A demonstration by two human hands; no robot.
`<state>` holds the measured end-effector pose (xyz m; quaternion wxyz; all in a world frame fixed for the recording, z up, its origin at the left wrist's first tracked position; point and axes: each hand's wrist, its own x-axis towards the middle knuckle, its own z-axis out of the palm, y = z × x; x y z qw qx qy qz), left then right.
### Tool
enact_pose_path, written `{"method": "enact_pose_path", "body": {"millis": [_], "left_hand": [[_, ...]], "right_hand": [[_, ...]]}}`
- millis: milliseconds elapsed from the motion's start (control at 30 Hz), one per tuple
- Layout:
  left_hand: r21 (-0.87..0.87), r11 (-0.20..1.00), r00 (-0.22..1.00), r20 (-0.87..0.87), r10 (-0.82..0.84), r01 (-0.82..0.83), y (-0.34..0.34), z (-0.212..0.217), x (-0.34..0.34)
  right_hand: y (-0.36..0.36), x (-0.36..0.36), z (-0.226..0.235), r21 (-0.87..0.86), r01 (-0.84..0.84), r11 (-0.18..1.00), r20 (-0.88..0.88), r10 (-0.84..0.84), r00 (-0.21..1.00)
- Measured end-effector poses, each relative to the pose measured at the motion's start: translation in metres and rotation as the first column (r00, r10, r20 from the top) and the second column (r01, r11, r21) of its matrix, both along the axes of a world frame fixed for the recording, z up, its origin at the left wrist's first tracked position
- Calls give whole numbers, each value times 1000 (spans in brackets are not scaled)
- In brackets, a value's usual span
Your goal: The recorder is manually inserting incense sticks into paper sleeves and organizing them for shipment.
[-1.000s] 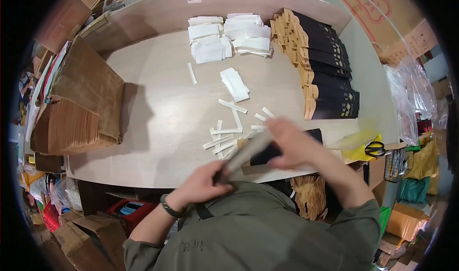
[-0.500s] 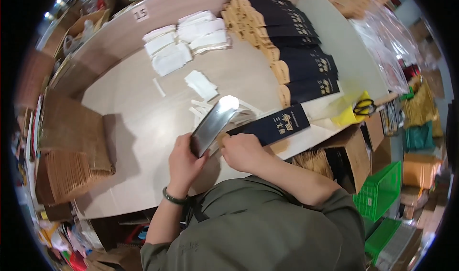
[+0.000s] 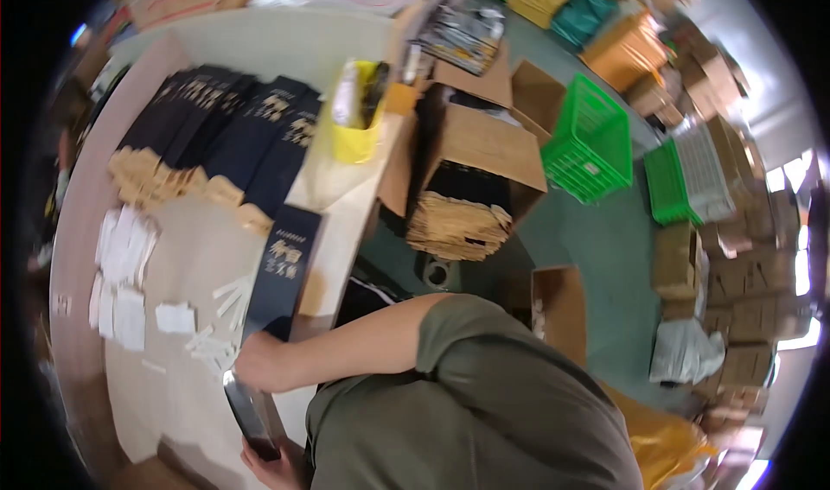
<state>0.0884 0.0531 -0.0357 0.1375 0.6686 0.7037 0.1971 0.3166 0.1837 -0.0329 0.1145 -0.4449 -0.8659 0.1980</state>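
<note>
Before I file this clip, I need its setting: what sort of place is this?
Probably a packing workshop or storeroom: dark packets lie overlapping on a worktable, an open carton holds similar-looking ones, and green crates stand on the floor.

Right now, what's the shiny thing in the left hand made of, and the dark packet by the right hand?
The shiny thing may be metal or glossy plastic; its smooth grey face reflects light, but that alone can't settle it. The packet looks like paper or thin card with a smooth, matte finish: it lies flat with straight edges and gold markings.
</note>
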Motion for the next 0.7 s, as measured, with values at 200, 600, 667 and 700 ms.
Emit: {"method": "enact_pose_path", "body": {"millis": [200,600,667,700], "left_hand": [[4,987,987,17,-161,161,3,-31,-46],[203,848,846,-343,-407,490,73,6,-12],[202,893,840,-470,-271,401,75,22,-24],[189,918,821,-534,-201,348,77,34,-26]], "right_hand": [[1,0,3,-3,0,1000,-25,0,1000],[-16,24,21,-135,166,977,-452,-210,867],[-45,106,4,34,361,932,-552,-284,784],[-81,158,-3,-62,594,802,-589,-510,627]]}}
